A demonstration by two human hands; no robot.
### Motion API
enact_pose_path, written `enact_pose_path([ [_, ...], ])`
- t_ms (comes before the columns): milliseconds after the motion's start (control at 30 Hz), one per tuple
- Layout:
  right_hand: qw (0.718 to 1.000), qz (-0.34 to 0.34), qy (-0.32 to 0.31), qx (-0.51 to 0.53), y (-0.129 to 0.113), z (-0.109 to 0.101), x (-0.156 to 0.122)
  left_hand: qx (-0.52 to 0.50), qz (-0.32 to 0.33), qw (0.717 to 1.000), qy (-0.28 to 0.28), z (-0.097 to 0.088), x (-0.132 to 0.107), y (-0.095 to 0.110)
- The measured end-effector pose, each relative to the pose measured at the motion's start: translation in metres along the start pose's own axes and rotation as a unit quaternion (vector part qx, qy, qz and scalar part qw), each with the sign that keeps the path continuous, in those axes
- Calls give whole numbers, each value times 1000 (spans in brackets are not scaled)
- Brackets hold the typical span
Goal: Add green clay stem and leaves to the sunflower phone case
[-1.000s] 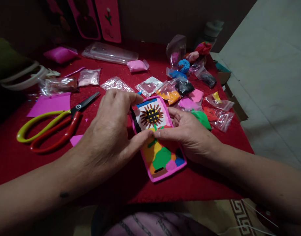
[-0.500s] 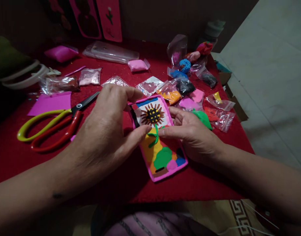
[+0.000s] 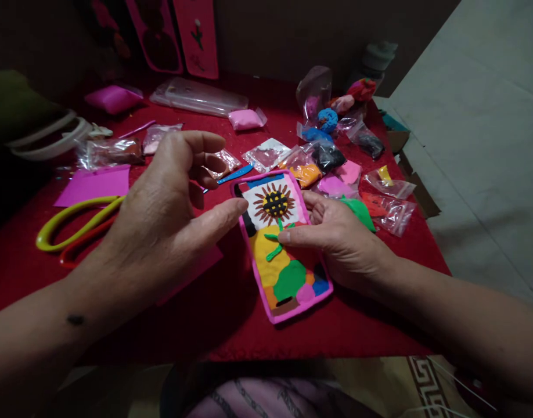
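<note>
A pink-edged phone case (image 3: 288, 302) lies on the red cloth (image 3: 214, 319), covered with a clay picture of a sunflower (image 3: 275, 203) with a green stem (image 3: 274, 252). My right hand (image 3: 340, 241) grips the case's right edge, and its thumb tip presses on the stem. My left hand (image 3: 162, 203) hovers just left of the case, fingers curled apart with nothing in them, the thumb pointing at the case's upper left edge.
Yellow and red scissors (image 3: 70, 223) lie at the left, partly behind my left hand. A blue clay tool (image 3: 236, 174) and several small bags of coloured clay (image 3: 331, 154) lie behind the case. A clear phone case (image 3: 197, 96) and pink paper (image 3: 92, 186) lie farther back. The table edge runs along the right.
My left hand has lifted off the case's left edge and opened. The right thumb has stayed on the stem. The blue tool now shows behind the case.
</note>
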State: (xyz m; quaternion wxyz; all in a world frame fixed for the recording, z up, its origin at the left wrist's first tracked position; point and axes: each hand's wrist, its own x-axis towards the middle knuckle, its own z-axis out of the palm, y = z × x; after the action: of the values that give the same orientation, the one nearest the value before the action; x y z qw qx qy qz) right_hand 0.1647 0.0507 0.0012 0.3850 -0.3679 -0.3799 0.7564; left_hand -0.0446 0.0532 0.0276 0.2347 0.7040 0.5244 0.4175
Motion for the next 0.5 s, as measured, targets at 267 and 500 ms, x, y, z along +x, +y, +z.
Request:
enact_pose_path([
  [267, 999, -18, -4, 26, 0, 1, 0, -82, -117, 987, -69, 3, -2, 11],
  [500, 999, -41, -12, 30, 0, 1, -1, -168, -183, 967, -63, 9, -2, 12],
])
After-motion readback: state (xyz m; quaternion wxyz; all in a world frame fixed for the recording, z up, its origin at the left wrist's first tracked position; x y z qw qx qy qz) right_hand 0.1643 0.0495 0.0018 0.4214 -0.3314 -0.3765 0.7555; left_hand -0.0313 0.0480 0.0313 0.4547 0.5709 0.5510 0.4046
